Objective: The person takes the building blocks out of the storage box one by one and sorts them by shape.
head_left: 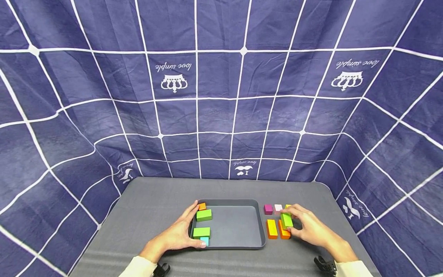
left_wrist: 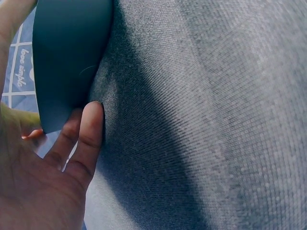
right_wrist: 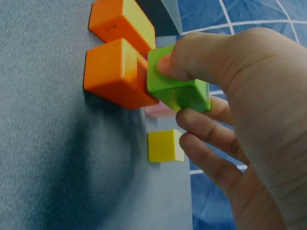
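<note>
In the head view my left hand (head_left: 177, 232) spans the left end of a grey tray (head_left: 238, 227), thumb by a light blue block (head_left: 204, 241) at the near corner, index finger beside a small orange block (head_left: 202, 206) at the far one. Two green blocks (head_left: 202, 232) lie between them. The left wrist view shows straightish fingers (left_wrist: 90, 127) against the tray's outer wall (left_wrist: 72, 57). My right hand (head_left: 309, 227) pinches another green block (right_wrist: 175, 84) between thumb and fingers, over an orange block (right_wrist: 112, 72) outside the tray.
Right of the tray, a yellow-topped orange block (head_left: 272, 229) lies beside the orange one. Behind them are a purple cube (head_left: 268, 209), a pale pink cube (head_left: 278, 208) and a yellow cube (right_wrist: 161, 146). Blue curtain (head_left: 221, 115) with white lines surrounds the grey table (head_left: 152, 204).
</note>
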The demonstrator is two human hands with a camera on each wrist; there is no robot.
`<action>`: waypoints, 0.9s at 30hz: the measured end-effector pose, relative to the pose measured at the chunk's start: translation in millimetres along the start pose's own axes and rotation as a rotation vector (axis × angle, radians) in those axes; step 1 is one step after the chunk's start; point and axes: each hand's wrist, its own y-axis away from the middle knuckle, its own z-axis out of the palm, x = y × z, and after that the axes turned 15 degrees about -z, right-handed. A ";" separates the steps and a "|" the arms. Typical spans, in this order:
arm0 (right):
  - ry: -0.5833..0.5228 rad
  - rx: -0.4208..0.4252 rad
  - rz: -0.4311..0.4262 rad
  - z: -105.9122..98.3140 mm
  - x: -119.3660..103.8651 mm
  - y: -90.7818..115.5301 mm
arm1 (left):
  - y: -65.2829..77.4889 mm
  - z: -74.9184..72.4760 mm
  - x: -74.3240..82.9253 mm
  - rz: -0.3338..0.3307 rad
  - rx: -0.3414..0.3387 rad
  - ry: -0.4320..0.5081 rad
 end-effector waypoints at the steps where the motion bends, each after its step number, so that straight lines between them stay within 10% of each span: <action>1: -0.002 -0.002 0.006 -0.3 0.5 1.4 | -0.3 0.0 -0.1 0.003 0.002 -0.002; 15: 0.038 0.030 0.006 -5.0 7.5 18.6 | 0.4 0.2 -1.7 0.020 0.017 0.006; 22: 0.038 0.040 0.009 -5.3 12.2 26.4 | -0.1 4.0 -8.2 0.143 0.093 0.041; 27: 0.021 0.040 0.014 -4.9 14.4 31.4 | 1.9 -0.2 -0.8 0.056 0.046 0.020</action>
